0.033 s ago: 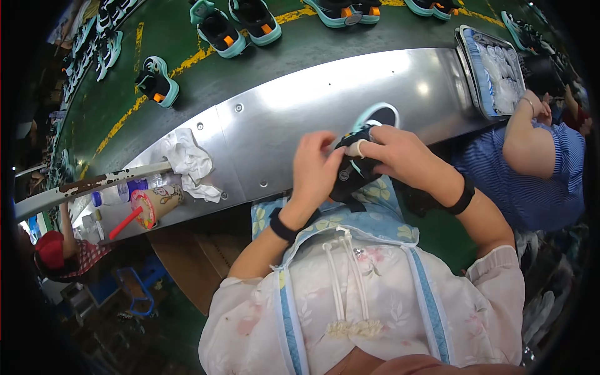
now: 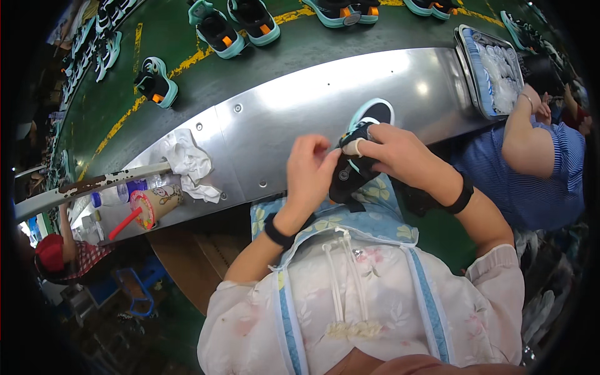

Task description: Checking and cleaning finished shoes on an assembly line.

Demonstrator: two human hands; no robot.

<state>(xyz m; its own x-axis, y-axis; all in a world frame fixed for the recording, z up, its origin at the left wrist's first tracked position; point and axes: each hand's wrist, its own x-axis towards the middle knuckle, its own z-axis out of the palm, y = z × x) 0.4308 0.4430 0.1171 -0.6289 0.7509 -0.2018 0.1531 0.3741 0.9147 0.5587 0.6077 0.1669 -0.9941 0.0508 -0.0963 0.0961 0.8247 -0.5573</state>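
We've got the black and teal shoe (image 2: 357, 156) in both hands, held at the near edge of the curved steel bench (image 2: 281, 119), over our lap and the floral cushion (image 2: 375, 206) below. Right hand (image 2: 400, 153) is clamped over the top of the shoe, bandaged fingertip near the collar; left hand (image 2: 310, 169) is pressed against its side, fingers curled toward the upper, so the two hands sit close together with the shoe between them. Our read on handling: light, a child-size sneaker by the look of it; upper is soft fabric and will buckle if we squeeze mid-body, while the sole is the stiffer part and rubbery, so not slippery. Best hold looks like the sole edge or heel counter with one hand, leaving the other free on the tongue and opening. Not fragile, but any trim or fresh glue could smear, which we can't tell from here. A dark strap or tongue piece hangs under the shoe; exact part is unclear. On the bench to our left: a crumpled white rag (image 2: 187, 164), a drink cup with a red straw (image 2: 153, 205) and a plastic bottle (image 2: 122, 192). More matching shoes (image 2: 232, 26) ride the green conveyor (image 2: 187, 81) beyond. A co-worker's arm (image 2: 525, 134) rests by a tray of white parts (image 2: 494, 69) on our right.
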